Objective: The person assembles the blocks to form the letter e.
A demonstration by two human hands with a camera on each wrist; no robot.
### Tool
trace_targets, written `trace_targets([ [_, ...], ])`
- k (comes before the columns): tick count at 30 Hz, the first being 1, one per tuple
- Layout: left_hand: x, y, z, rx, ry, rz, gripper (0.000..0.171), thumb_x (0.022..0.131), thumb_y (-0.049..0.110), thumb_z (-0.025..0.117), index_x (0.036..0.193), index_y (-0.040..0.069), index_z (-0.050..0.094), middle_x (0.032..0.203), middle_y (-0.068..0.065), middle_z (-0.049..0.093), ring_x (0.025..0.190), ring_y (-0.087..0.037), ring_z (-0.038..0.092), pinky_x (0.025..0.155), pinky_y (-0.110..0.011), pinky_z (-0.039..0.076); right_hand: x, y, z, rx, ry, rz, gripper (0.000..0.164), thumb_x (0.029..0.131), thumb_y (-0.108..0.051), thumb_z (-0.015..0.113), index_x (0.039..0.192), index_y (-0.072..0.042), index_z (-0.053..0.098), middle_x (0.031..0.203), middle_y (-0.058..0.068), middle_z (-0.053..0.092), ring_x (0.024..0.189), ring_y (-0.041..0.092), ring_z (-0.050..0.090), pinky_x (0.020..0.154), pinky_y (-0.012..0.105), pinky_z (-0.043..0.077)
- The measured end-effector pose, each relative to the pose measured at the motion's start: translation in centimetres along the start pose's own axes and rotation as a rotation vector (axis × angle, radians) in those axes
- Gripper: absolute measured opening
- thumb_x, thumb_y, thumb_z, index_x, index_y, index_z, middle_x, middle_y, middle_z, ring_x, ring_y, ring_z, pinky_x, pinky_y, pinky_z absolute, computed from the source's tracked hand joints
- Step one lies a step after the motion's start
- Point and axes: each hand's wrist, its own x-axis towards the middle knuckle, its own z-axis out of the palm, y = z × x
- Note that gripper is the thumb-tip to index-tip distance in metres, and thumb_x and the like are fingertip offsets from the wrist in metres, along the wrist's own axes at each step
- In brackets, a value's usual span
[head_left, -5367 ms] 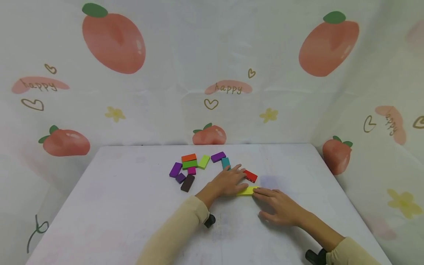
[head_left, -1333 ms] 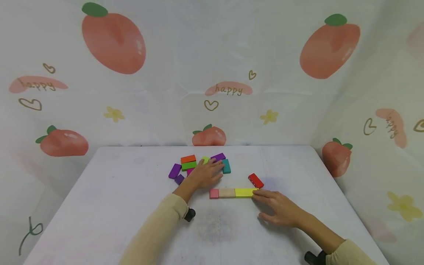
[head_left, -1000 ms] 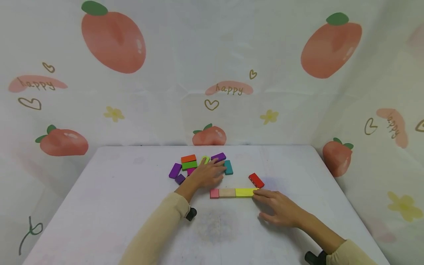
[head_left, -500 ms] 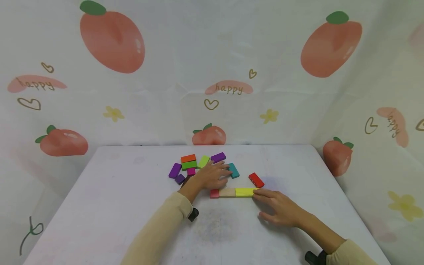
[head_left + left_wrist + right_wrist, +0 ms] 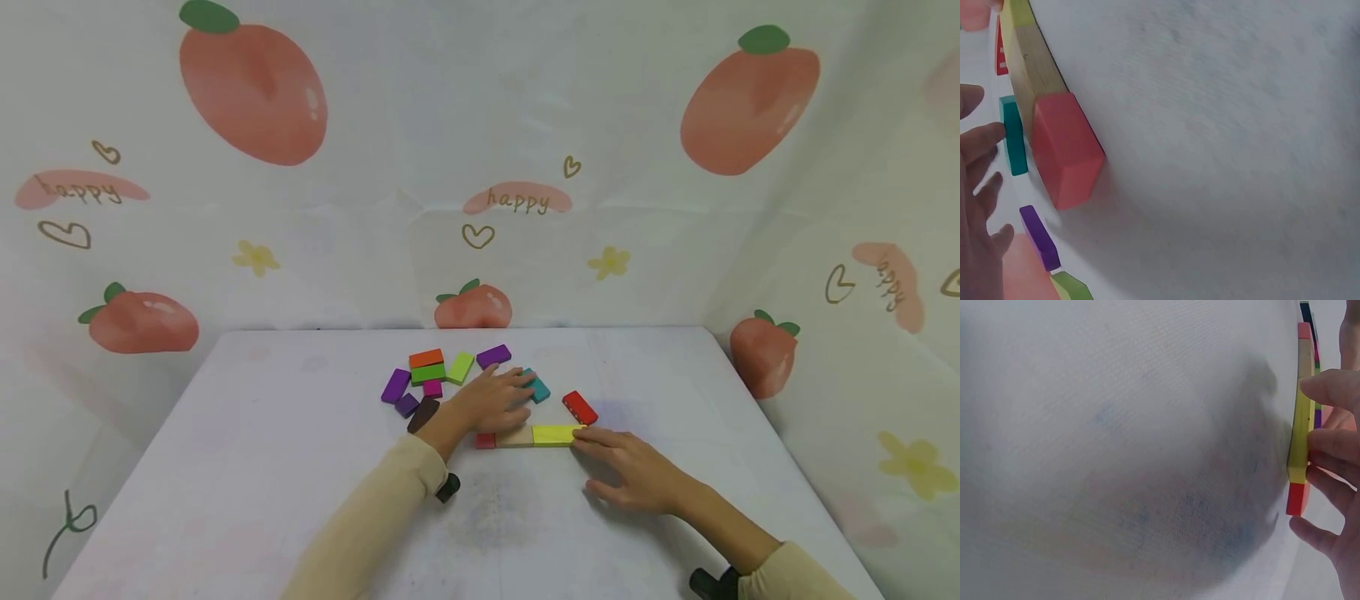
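My left hand (image 5: 495, 403) reaches over the table with fingers extended. Its fingertips are at a teal block (image 5: 539, 387), and one finger meets this block's side in the left wrist view. My right hand (image 5: 633, 472) lies low at the right, fingertips on the right end of a yellow block (image 5: 553, 435). That block joins a plain wooden block (image 5: 513, 437) and a pink block (image 5: 486, 440) in a straight row, partly covered by my left hand. Behind the row lies a slanted red block (image 5: 581, 407). In the right wrist view, red (image 5: 1296, 499) shows at the yellow block's end.
Left of my left hand is a loose group: orange (image 5: 426, 357), green (image 5: 428, 373), lime (image 5: 460, 367), magenta (image 5: 432, 388) and dark brown (image 5: 423, 414) blocks, with purple ones (image 5: 396, 386) beside them. Another purple block (image 5: 493, 357) lies farther back. Patterned cloth (image 5: 397, 167) hangs behind the table.
The pink and wooden blocks now show left of the yellow one. My left hand has moved right, and the teal block has slid right and turned with it. My right hand has stayed put.
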Motion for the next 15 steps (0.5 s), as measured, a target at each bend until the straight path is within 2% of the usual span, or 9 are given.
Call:
trace_targets([
  [6,0.6,0.5,0.1,-0.025,-0.031,-0.023,0.053,0.103,0.041,0.038,0.152,0.021,0.044,0.159,0.001,0.035,0.148,-0.020,0.028,0.120,-0.052,0.017,-0.1,0.0,-0.1,0.000,-0.021,0.027,0.053,0.086,-0.032,0.075,0.132,-0.007,0.064,0.138,0.009,0.059,0.121,0.026,0.059,0.093,0.050,0.053],
  [15,1.1,1.0,0.4,0.072,-0.009,-0.056,0.048,0.105,0.034,0.041,0.152,0.024,0.044,0.157,-0.001,0.039,0.146,-0.018,0.032,0.118,-0.052,0.025,0.1,0.1,0.1,-0.008,-0.019,0.016,0.053,0.086,-0.032,0.075,0.132,-0.007,0.064,0.138,0.009,0.059,0.122,0.025,0.059,0.093,0.049,0.053],
])
